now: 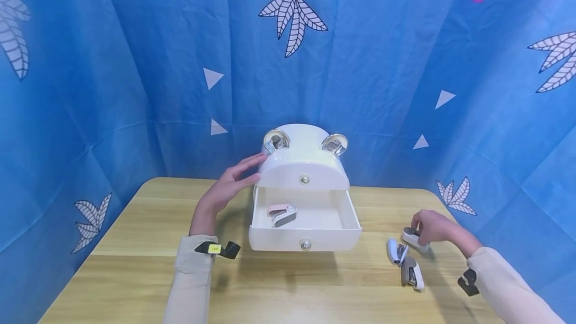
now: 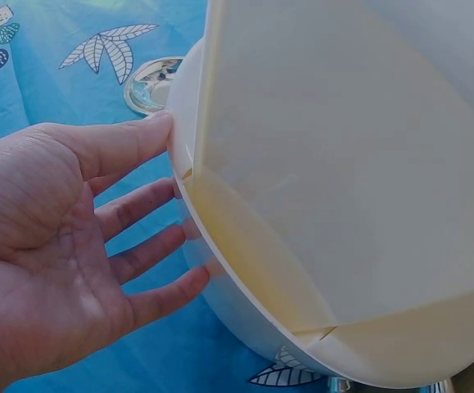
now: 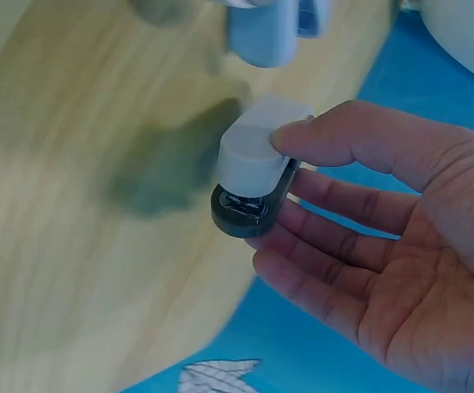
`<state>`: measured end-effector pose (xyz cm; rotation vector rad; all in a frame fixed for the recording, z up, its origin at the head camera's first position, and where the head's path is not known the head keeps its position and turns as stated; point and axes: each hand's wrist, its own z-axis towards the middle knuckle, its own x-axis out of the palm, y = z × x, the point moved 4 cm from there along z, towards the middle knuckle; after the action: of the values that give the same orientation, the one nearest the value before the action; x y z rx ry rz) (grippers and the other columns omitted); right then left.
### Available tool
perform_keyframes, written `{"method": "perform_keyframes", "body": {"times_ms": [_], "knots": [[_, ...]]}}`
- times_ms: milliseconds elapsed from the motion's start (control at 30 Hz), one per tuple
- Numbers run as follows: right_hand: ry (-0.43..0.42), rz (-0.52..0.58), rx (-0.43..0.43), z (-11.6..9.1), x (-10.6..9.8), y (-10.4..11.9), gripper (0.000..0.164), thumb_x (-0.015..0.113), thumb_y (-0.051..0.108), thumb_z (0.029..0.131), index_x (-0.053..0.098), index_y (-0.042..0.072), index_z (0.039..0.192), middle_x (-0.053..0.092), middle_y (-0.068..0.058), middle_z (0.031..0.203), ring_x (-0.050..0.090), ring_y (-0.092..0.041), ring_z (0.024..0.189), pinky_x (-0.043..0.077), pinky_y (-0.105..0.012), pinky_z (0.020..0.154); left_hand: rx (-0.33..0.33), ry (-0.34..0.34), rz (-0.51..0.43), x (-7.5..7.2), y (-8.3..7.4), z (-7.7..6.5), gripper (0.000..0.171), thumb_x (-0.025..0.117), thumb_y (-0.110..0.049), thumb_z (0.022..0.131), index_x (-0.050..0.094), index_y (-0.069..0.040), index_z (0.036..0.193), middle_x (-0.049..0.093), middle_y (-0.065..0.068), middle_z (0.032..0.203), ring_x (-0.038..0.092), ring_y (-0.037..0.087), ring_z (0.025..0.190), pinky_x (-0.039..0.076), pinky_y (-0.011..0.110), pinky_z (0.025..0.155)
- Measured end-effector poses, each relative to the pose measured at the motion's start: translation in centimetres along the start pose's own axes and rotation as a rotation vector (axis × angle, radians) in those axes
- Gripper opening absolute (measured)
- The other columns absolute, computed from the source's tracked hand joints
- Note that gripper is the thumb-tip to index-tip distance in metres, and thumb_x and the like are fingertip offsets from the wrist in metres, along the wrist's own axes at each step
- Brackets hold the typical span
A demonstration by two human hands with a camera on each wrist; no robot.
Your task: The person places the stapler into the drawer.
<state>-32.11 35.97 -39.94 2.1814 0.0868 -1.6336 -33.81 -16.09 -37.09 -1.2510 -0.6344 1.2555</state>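
Blue curtains [image 1: 382, 89] backed the wooden worktop [image 1: 148, 264]. Near its right edge, the right grip [image 1: 435, 225] pinched a white-and-grey stapler [image 3: 253, 160]; the left grip [image 1: 225, 186], fingers spread, touched a white cabinet [image 1: 306, 164].

Brightly and evenly lit in the head view, apparently from overhead, with soft shadows on the wooden table [image 1: 112, 269] below the open drawer [image 1: 274, 240] and glints on the silver discs [image 1: 276, 140]. Dimmer and greyer in the left wrist view, with flat, hazy light across the white cabinet [image 1: 303, 139]. Equally muted in the right wrist view, with a dark, soft-edged shadow beside the white-and-grey stapler [image 3: 253, 164] and blurring around the light-blue stapler [image 3: 263, 37].
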Motion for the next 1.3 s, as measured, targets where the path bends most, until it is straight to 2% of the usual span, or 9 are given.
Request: {"method": "perform_keyframes", "body": {"times_ms": [133,233,333,467,667,833,1000,1133,1300], "knots": [[-0.052,0.003,-0.078,0.1,-1.7,1.6,0.031,0.071,-0.005,0.063,0.071,-0.002,0.093,0.067,-0.004,0.077,0.053,-0.013,0.066,0.047,-0.027,0.057,0.008,0.002,0.002,0.0,0.1,0.1,0.052,0.065,-0.03,0.1,0.051,-0.032,0.15,0.036,-0.012,0.164,0.02,0.022,0.158,0.02,0.069,0.122],[-0.085,0.023,-0.13,0.0,-3.7,3.7,0.034,0.077,-0.003,0.066,0.072,-0.003,0.099,0.07,-0.004,0.081,0.058,-0.012,0.069,0.051,-0.026,0.06,0.005,0.004,0.004,0.1,0.1,0.1,0.052,0.065,-0.03,0.101,0.051,-0.033,0.15,0.036,-0.012,0.164,0.02,0.022,0.158,0.02,0.07,0.121],[-0.112,0.019,-0.181,-0.1,-6.1,6.8,0.039,0.081,0.002,0.071,0.072,-0.004,0.108,0.074,-0.005,0.089,0.064,-0.013,0.076,0.054,-0.026,0.065,0.004,0.004,0.006,0.1,0.1,0.1,0.052,0.065,-0.03,0.101,0.051,-0.033,0.151,0.036,-0.011,0.164,0.02,0.023,0.158,0.02,0.07,0.121],[-0.141,-0.015,-0.274,-0.5,-9.0,11.4,0.039,0.08,0.004,0.076,0.073,-0.002,0.114,0.075,-0.004,0.097,0.066,-0.014,0.082,0.053,-0.026,0.066,0.004,-0.002,0.011,0.1,0.0,0.1,0.052,0.065,-0.03,0.101,0.051,-0.033,0.15,0.036,-0.011,0.164,0.02,0.023,0.158,0.021,0.07,0.121],[-0.143,-0.069,-0.422,-0.9,-11.3,17.7,0.035,0.079,0.004,0.08,0.076,0.006,0.115,0.076,-0.001,0.103,0.066,-0.015,0.086,0.052,-0.024,0.067,0.008,-0.005,0.013,0.1,0.0,0.1,0.051,0.065,-0.029,0.101,0.051,-0.031,0.15,0.036,-0.011,0.164,0.02,0.023,0.158,0.02,0.07,0.121],[-0.088,-0.109,-0.524,-0.3,-11.4,21.9,0.031,0.078,0.0,0.08,0.078,0.008,0.11,0.076,0.001,0.099,0.067,-0.013,0.084,0.053,-0.024,0.067,0.009,-0.007,0.01,0.1,0.0,0.1,0.051,0.065,-0.029,0.101,0.052,-0.031,0.15,0.036,-0.011,0.164,0.021,0.023,0.158,0.02,0.069,0.122],[-0.024,-0.177,-0.591,0.7,-10.2,24.7,0.022,0.077,-0.005,0.076,0.078,0.01,0.092,0.071,0.003,0.081,0.057,-0.012,0.07,0.046,-0.022,0.061,0.017,-0.008,-0.002,0.2,0.2,0.1,0.051,0.065,-0.027,0.101,0.052,-0.028,0.15,0.036,-0.01,0.164,0.021,0.023,0.158,0.02,0.067,0.122],[0.037,-0.248,-0.548,1.4,-8.7,26.1,0.018,0.076,-0.007,0.074,0.071,0.011,0.075,0.06,0.005,0.067,0.046,-0.009,0.061,0.038,-0.021,0.057,0.014,-0.005,0.001,0.2,0.2,0.1,0.051,0.065,-0.028,0.101,0.051,-0.028,0.151,0.036,-0.009,0.164,0.021,0.024,0.158,0.02,0.068,0.122],[0.055,-0.333,-0.491,2.4,-7.0,27.0,0.029,0.075,-0.007,0.075,0.058,0.013,0.061,0.045,0.006,0.058,0.037,-0.009,0.056,0.031,-0.02,0.054,0.014,-0.006,0.003,0.3,0.1,0.1,0.051,0.064,-0.027,0.101,0.051,-0.028,0.151,0.035,-0.009,0.165,0.021,0.024,0.158,0.021,0.068,0.122]]}}
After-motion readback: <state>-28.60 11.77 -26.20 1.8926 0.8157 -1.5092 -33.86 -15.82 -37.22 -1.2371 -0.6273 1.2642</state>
